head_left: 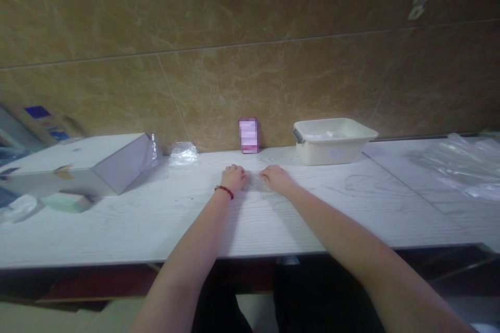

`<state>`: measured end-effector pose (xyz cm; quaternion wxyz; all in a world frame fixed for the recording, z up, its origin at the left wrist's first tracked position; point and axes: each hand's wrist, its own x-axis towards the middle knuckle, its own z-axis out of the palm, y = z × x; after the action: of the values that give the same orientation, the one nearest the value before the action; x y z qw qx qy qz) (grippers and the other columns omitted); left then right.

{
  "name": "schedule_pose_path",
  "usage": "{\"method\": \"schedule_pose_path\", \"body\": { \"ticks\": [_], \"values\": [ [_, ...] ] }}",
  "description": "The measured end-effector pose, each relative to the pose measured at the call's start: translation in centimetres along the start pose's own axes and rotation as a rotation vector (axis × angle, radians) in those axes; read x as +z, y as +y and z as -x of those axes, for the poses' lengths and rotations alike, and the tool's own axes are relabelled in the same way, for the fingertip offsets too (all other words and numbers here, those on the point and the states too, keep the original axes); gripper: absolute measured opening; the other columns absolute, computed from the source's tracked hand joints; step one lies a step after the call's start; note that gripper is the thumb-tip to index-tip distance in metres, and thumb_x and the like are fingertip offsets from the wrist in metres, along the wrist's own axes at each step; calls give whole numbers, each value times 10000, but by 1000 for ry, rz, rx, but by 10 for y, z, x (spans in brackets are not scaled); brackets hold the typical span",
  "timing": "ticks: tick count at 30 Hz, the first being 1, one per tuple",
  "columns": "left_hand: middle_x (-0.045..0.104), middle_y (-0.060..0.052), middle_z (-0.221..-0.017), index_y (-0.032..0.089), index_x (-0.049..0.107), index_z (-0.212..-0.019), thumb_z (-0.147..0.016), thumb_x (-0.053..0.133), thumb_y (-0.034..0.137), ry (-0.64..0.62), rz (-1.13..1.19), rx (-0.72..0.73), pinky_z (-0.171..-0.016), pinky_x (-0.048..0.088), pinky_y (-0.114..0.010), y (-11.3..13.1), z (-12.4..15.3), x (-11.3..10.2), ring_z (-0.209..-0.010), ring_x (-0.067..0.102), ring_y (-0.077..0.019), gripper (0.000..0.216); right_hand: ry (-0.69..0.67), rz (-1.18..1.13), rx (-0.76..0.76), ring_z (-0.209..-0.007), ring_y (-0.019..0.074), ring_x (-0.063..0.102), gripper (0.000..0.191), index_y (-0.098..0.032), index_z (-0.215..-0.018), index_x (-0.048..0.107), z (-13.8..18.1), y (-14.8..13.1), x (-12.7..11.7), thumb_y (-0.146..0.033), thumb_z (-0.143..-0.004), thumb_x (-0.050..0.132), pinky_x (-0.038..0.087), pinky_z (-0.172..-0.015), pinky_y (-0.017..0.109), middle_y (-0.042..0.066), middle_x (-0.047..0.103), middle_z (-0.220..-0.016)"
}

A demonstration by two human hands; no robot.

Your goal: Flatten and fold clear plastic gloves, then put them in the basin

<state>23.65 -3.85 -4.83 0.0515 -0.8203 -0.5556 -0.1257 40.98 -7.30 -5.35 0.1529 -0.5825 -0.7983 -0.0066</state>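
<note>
Both hands are close together over the middle of the white table (312,218). My left hand (233,178), with a dark red bead bracelet (224,191) at its wrist, has its fingers curled in. Opposite it, my right hand (276,179) is closed in a pinch. Between the fingertips lies a faint see-through piece, apparently a clear plastic bag (255,182), with each hand on one side of it. Its outline is hard to make out against the table. Just behind the hands, a phone (249,136) with a lit screen leans upright on the wall.
A cream plastic basin (334,151) with a grey handle stands back right. Clear plastic bags (464,164) are spread at far right. On the left are a white box (74,158), a small crumpled clear bag (183,153) and a pale green block (67,202). A marbled wall (219,83) bounds the back.
</note>
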Motion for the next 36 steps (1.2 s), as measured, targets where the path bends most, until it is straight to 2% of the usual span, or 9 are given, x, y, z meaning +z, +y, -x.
{"method": "schedule_pose_path", "body": {
  "ticks": [8,12,17,21,27,29,31,34,36],
  "values": [
    [537,-77,-847,179,560,-764,-734,445,274,28,147,54,-719,359,-332,-5,-2,4,-845,478,-214,153,32,-29,36,-943,171,421,245,-258,-956,570,2,0,2,-315,-786,403,306,-804,280,40,548,-963],
    [560,-42,-731,170,500,-811,-775,382,231,34,290,88,-638,382,-262,-5,-4,2,-711,521,-151,138,67,-99,86,-983,169,419,309,-236,-1058,508,1,0,-2,-313,-767,436,292,-834,287,51,537,-1038],
    [563,-3,-718,180,425,-961,-733,456,289,48,808,12,-474,363,-190,-1,-3,4,-576,530,-101,255,72,-254,135,-884,157,501,323,-242,-1049,503,0,2,-3,-295,-731,482,344,-766,271,12,608,-911],
    [542,22,-604,159,510,-921,-648,550,348,-25,1060,-107,-402,319,-176,5,-3,7,-439,459,-73,334,92,-297,118,-831,147,525,261,-243,-969,544,1,4,-3,-278,-715,496,359,-731,262,-1,623,-853],
    [561,0,-599,125,540,-696,-596,595,335,27,1413,-190,-466,361,-180,10,-4,0,-487,484,-69,238,402,-285,154,-855,174,495,186,-176,-831,582,5,0,-27,-280,-706,491,314,-819,326,56,595,-844],
    [554,6,-586,130,531,-701,-600,592,319,114,1419,-239,-453,355,-176,12,-3,-7,-482,481,-69,223,435,-428,236,-790,167,511,189,-166,-745,574,7,-5,-34,-310,-731,453,347,-783,326,60,589,-765],
    [554,10,-592,139,533,-717,-620,577,309,240,1333,-228,-471,365,-179,16,-1,-14,-506,489,-76,201,323,-723,359,-697,154,529,249,-163,-685,550,9,-13,-38,-371,-745,426,399,-699,312,60,580,-703],
    [584,-4,-675,159,550,-748,-673,533,302,394,1067,-45,-578,405,-208,26,7,-25,-611,526,-100,162,81,-1312,495,-638,130,545,265,-161,-739,515,9,-25,-35,-418,-732,448,443,-617,290,60,578,-738],
    [603,-15,-749,173,563,-765,-697,510,262,419,868,143,-669,413,-236,34,13,-30,-698,543,-117,124,10,-1599,509,-630,120,550,257,-164,-779,492,9,-30,-32,-413,-721,476,454,-605,282,50,575,-751]
  ]
}}
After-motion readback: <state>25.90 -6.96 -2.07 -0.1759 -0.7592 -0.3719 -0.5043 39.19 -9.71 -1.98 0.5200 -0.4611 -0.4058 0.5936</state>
